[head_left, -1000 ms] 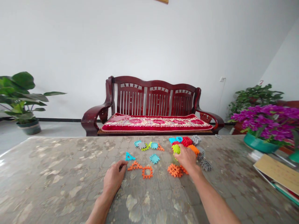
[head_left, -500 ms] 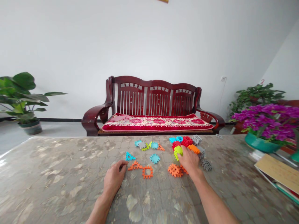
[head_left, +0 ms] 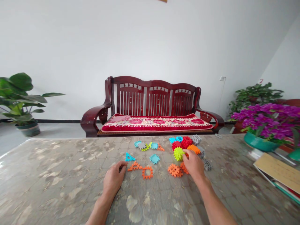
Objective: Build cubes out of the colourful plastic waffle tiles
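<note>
My left hand (head_left: 114,176) rests on the table with fingers loosely bent and a gap beside the thumb; nothing shows in it. Just beyond its fingertips lie a blue triangular tile (head_left: 129,157) and an orange triangular tile (head_left: 135,166). An orange square frame tile (head_left: 147,172) touches the orange triangle. My right hand (head_left: 194,164) has its fingertips closed at the right edge of a lime-green notched tile (head_left: 178,154) in a small pile. Its fingers partly cover orange tiles (head_left: 193,149) behind. Near the wrist are more orange tiles (head_left: 175,170).
Red tiles (head_left: 187,142), grey tiles (head_left: 196,139) and blue tiles (head_left: 172,140) lie behind the right hand. A light-blue square tile (head_left: 154,158) lies mid-table, with a mixed row (head_left: 142,145) beyond. At the right are a purple flower pot (head_left: 260,142) and papers (head_left: 276,168).
My right hand has drawn slightly right from over the lime-green tiles to their edge, uncovering more of them. My left hand has stayed in place. The view has shifted slightly.
</note>
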`<state>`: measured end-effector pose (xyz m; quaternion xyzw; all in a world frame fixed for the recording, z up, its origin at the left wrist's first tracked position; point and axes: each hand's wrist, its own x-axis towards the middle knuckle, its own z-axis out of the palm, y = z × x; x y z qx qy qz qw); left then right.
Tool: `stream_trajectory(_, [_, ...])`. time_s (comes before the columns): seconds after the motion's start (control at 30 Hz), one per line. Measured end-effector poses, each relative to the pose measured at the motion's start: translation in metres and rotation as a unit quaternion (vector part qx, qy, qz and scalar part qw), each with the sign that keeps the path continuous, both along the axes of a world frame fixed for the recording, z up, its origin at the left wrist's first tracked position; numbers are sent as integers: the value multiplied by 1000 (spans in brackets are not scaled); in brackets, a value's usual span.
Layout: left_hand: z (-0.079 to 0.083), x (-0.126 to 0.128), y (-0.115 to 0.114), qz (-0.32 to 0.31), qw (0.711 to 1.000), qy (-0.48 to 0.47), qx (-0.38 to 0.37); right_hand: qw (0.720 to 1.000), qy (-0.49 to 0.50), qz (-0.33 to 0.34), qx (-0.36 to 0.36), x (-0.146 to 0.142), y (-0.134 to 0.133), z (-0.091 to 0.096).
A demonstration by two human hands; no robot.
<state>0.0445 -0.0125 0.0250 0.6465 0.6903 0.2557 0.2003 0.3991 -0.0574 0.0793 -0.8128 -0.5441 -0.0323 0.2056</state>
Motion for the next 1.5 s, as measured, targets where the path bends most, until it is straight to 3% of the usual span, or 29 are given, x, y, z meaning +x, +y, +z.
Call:
stream_trajectory(0.13, [3, 1, -1, -3, 1000, 2, -3, 996, 65, -23, 54, 11, -22, -17])
stream_trajectory(0.23, [2, 1, -1, -8, 1000, 4, 1, 995, 57, -20, 74, 15, -37, -34])
stream_trajectory(0.47, [0, 0, 0, -4, 1000, 10, 3, 999, 7, -28, 19, 14, -47, -59])
stream_trajectory(0.67, [-1, -1, 0, -8, 1000, 13, 13, 999, -27, -28, -29, 12, -39, -63])
stream_trajectory(1.1, [-1, -2, 1, -13, 1000, 16, -1, 995, -84, -55, -20, 14, -34, -62])
stream_trajectory(1.27, [-3, -2, 2, -6, 1000, 15, -1, 991, -90, -21, 94, 19, -38, -70])
stream_trajectory(1.37, [-5, -3, 3, -2, 1000, 11, 7, 979, -82, 49, 181, 8, -44, -69])
stream_trajectory(1.5, [-7, -3, 3, -6, 1000, 9, 1, 975, -68, 128, 171, -18, -49, -64])
